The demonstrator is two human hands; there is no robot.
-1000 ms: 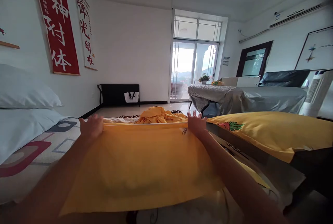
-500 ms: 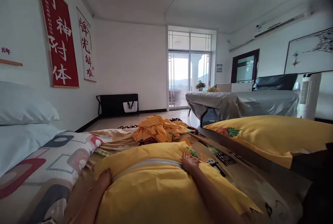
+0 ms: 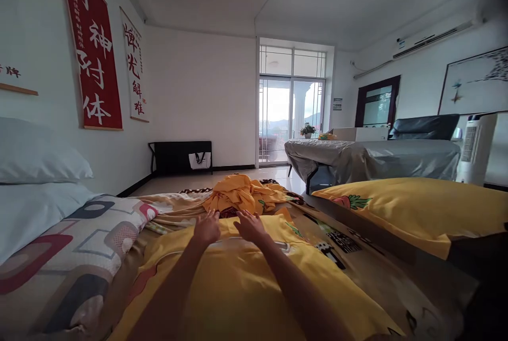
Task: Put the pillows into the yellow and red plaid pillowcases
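On the bed, right in front of the camera, a yellow pillow is lying flat, filling the lower middle of the view. Both hands are resting on its far edge, close together, nearly touching. Left hand is lying palm down w/ fingers stretched out flat, not gripping anything, just pressing on the fabric. Right hand is doing the same, fingers spread and flat on the pillow top; no hold on anything. Forearms are running back toward the camera across the pillow.

Just beyond the hands, a crumpled heap of yellow cloth is sitting on the bed, w/ a bit of green print showing. To the left, a patterned pillow w/ grey and red shapes is lying beside the yellow one, and two white pillows are stacking up against the wall behind it. To the right, a second yellow pillow w/ a carrot print is lying well apart from the hands.

Further back: a grey covered desk w/ a small potted plant on it, a glass door letting light in, a red wall scroll on the left wall, a white fan unit at far right.
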